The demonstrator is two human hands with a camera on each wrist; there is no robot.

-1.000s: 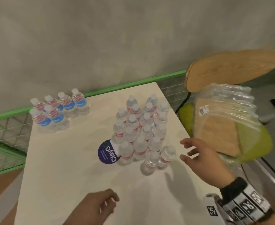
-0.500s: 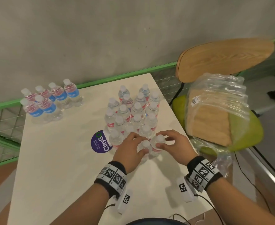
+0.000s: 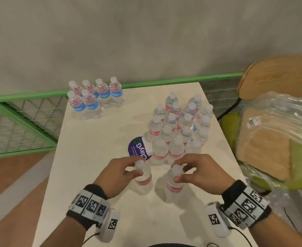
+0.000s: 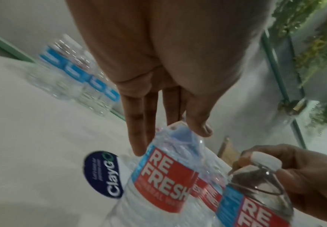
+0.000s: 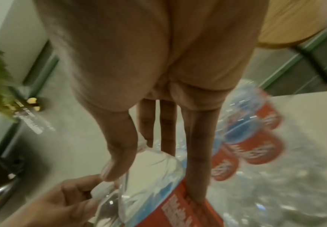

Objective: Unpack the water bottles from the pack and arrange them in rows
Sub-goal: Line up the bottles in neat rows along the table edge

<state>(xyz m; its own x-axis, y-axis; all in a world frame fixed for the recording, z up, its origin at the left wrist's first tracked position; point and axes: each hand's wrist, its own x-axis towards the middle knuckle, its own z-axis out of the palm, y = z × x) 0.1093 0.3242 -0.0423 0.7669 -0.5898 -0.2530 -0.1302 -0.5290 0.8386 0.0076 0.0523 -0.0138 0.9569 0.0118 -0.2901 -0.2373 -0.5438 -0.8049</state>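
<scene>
We start from the large white rectangular desk [image 3: 96, 175]; it carries all bottles. On the wooden chair with the green seat [image 3: 278, 75], at our right, lies the crumpled clear plastic pack wrap [image 3: 278, 122], already empty and away from the work. The big cluster of small clear bottles with red labels [image 3: 180, 125] stands loosely at the right side of the desk, not yet in straight rows; a neat group of small clear bottles with blue labels [image 3: 95, 97] stands at the far left corner. A round dark purple sticker [image 3: 137, 148] lies flat beside the cluster, no obstacle, we think. Our left hand [image 3: 118, 173] makes a narrow grip around the neck of one red-label bottle [image 3: 143, 177]; our right hand [image 3: 198, 172] holds another red-label bottle [image 3: 174, 182] likewise; both stand upright, just in front of the cluster, probably to start a row.
</scene>
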